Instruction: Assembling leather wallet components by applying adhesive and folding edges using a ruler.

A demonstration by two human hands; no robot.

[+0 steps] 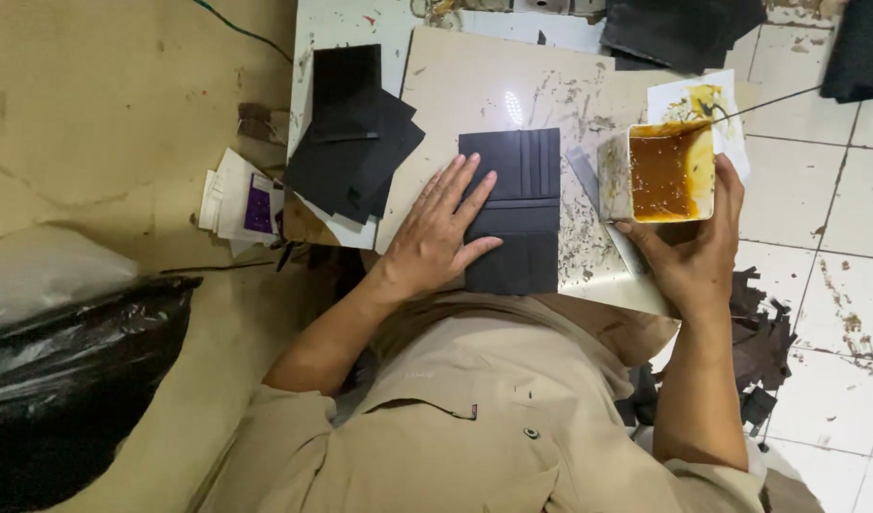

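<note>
- Covering the lower left part of the black wallet panel, the left hand hides that corner and whatever lies beneath the palm.
- Only the back of the right hand shows; its fingertips go round the far side of the glue tub, so how many of them press the wall is hard to make out.
- A thin stick runs from the tub's far corner up to the right; its lower end cannot be made out against the brown glue.
- Dark material at the top edge and another dark piece in the top right corner are cut off by the frame, so their shape stays unclear.
- The person's lap and shirt block the near edge of the pale surface.
- Left grip: fingers spread flat, pressing on the wallet panel, nothing pinched.
- Right grip: wrapped around the square white tub, thumb on the near wall, holding it at the right edge of the board.
- The wallet panel lies flat in the middle of the surface, card slots facing up, directly under the left hand and just left of the tub, apart from it.
- A stack of black sheets sits to the left, well apart from both hands.
</note>
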